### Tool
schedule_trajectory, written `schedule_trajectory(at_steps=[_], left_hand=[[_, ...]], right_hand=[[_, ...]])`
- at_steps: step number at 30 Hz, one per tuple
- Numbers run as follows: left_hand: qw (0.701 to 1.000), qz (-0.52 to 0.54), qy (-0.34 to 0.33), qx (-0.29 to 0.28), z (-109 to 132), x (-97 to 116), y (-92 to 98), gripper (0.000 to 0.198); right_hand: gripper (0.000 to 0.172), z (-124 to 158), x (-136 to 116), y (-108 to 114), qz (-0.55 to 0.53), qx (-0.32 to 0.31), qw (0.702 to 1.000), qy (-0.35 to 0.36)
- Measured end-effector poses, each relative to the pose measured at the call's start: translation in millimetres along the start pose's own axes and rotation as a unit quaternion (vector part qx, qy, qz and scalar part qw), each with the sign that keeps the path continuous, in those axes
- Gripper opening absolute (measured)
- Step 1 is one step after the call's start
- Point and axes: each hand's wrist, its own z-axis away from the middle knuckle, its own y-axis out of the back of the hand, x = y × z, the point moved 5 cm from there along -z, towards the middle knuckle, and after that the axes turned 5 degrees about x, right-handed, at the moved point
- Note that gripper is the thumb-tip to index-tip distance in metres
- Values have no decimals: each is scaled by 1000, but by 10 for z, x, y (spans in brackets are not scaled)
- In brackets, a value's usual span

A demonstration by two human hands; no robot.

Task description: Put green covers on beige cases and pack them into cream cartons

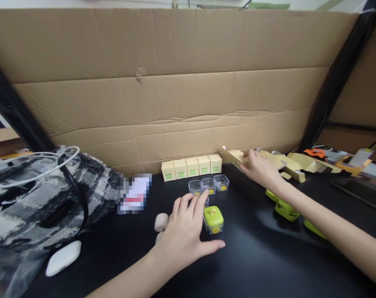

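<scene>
My left hand (185,227) is over the black table, thumb and fingers spread apart. Just right of its index finger stands a small clear square container with a green lid (214,217) and a yellow smiley sticker. Beyond the fingertips, several lidless clear containers (221,182) stand close together, one partly hidden by my hand. Pale rounded blocks (161,222) show left of this hand, partly covered by it. Farther off to the right, my right hand (258,166) grips a pale yellow carton (235,157), which is tilted; its fingers hide part of it.
Several small yellow boxes (192,167) line up against the cardboard wall (181,99). Green lids (286,210) lie under my right forearm, with opened cartons (295,165) behind. At left are a grey-black fabric bundle (51,194), a white case (63,258) and a white cable (29,180).
</scene>
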Motion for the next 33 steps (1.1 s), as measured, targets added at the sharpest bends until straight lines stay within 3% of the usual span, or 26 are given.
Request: schedule_trajectory(at_steps=[4, 8, 9, 11, 13, 15, 23, 27, 30, 33], left_hand=[[998, 59, 19, 34, 108, -39, 139, 72], [991, 113, 11, 73, 257, -96, 109, 71], [990, 118, 12, 81, 289, -115, 78, 75], [987, 119, -15, 107, 341, -114, 29, 81], [979, 123, -81, 142, 385, -58, 15, 80], [968, 139, -127, 164, 419, -6, 25, 77], [976, 167, -96, 105, 418, -77, 35, 89], [970, 195, -112, 94, 413, -128, -52, 90], [959, 253, -107, 70, 396, -128, -62, 84], [959, 273, -60, 54, 377, -144, 0, 78]], right_hand=[[40, 139, -169, 212, -189, -29, 981, 20], [37, 621, -516, 257, -339, -132, 931, 40], [34, 765, -606, 240, -390, -176, 903, 35], [30, 1038, -754, 189, -548, -275, 790, -17], [30, 1246, -837, 147, -641, -337, 686, -74], [29, 1373, -860, 111, -663, -363, 648, -98], [25, 1444, -807, 67, -635, -343, 691, -47], [43, 1449, -731, 44, -598, -311, 738, -16], [48, 1434, -734, 91, -560, -296, 770, 71], [70, 1416, -782, 148, -517, -308, 783, 155]])
